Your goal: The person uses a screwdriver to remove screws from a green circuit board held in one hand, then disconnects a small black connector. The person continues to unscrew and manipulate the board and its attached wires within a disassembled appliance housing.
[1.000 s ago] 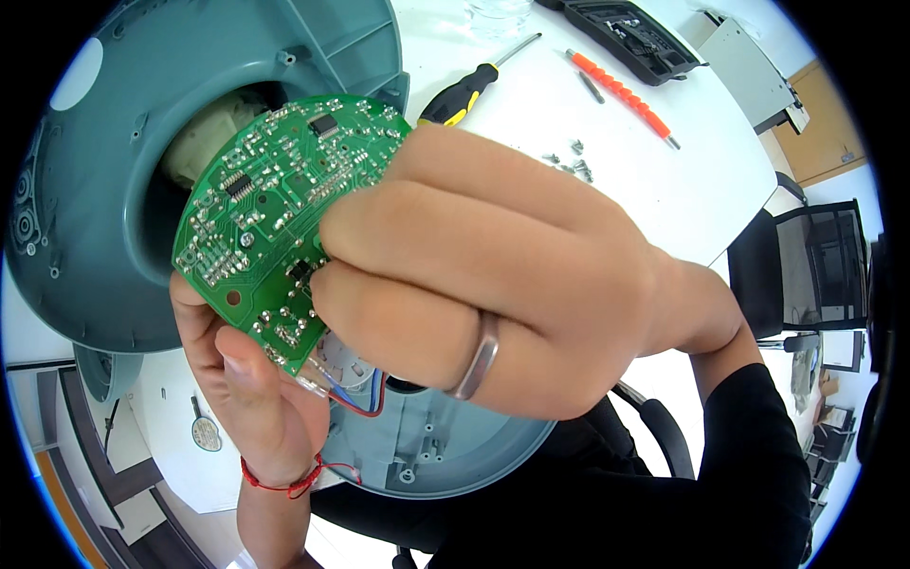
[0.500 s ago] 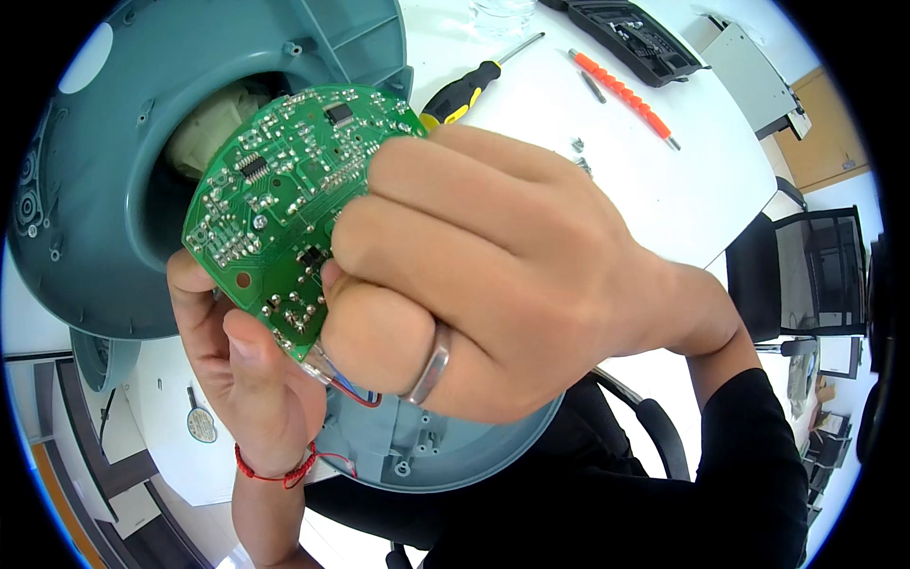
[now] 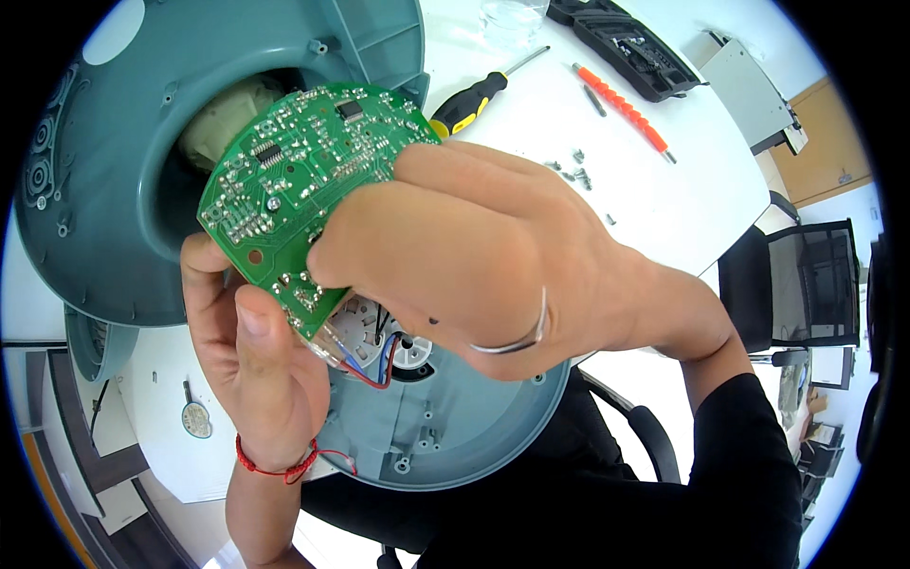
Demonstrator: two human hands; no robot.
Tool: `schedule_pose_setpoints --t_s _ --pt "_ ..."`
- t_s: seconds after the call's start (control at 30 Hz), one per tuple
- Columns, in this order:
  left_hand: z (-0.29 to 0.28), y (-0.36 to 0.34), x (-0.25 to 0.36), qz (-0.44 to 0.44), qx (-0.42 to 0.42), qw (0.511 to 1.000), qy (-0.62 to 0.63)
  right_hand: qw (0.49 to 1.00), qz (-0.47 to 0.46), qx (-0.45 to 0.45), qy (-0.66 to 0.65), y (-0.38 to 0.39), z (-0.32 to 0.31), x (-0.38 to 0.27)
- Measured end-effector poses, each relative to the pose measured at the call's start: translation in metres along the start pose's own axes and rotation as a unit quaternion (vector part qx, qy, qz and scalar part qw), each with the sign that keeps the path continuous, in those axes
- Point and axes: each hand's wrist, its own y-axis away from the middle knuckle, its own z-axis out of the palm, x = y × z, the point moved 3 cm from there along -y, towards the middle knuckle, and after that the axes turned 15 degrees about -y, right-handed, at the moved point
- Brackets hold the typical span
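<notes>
A green circuit board (image 3: 284,180) is tilted up in front of me, its soldered side showing. My left hand (image 3: 261,379) holds it by the lower left edge, thumb in front and fingers behind. Over the board's right side bends my right hand (image 3: 493,247), one fingertip against its face; the thumb is hidden. Red and blue wires (image 3: 389,365) come out under the board's lower edge. Below lies a round grey-green cover (image 3: 474,417) with a white wheel-like part (image 3: 412,354). Behind the board stands a large grey-green housing (image 3: 114,247) with a round opening.
A black and yellow screwdriver (image 3: 474,102) lies beyond my right hand. Several small screws (image 3: 580,175), an orange flexible shaft (image 3: 624,109) and an open black tool case (image 3: 630,47) are farther right. A small round-headed object (image 3: 196,417) lies at the left on the white table (image 3: 682,190).
My right hand has shifted up and its fingers have straightened somewhat, uncovering the wires and the white wheel-like part. The board stays in my left hand, slightly farther right in view.
</notes>
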Motion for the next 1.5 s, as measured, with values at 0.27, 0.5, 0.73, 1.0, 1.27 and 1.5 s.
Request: schedule_pose_setpoints --t_s 0.27,0.5,0.73,1.0,1.27,1.5 --pt "-0.002 -0.002 -0.002 -0.025 -0.023 0.999 -0.031 0.888 0.199 0.099 -0.403 -0.002 -0.032 0.000" --pt "0.002 -0.006 0.004 -0.080 0.001 0.996 0.030 0.762 0.309 0.134 -0.553 -0.004 -0.044 0.010" --pt "0.009 -0.009 0.009 -0.095 0.004 0.994 0.061 0.690 0.333 0.142 -0.627 -0.002 -0.041 0.017" --pt "0.013 -0.010 0.013 -0.094 0.001 0.993 0.076 0.668 0.311 0.140 -0.662 0.001 -0.033 0.019" --pt "0.012 -0.012 0.012 -0.078 -0.017 0.992 0.096 0.838 0.318 0.102 -0.431 0.002 -0.037 0.011" --pt "0.010 -0.011 0.011 -0.066 -0.026 0.992 0.100 0.868 0.320 0.036 -0.377 -0.004 -0.037 -0.003"
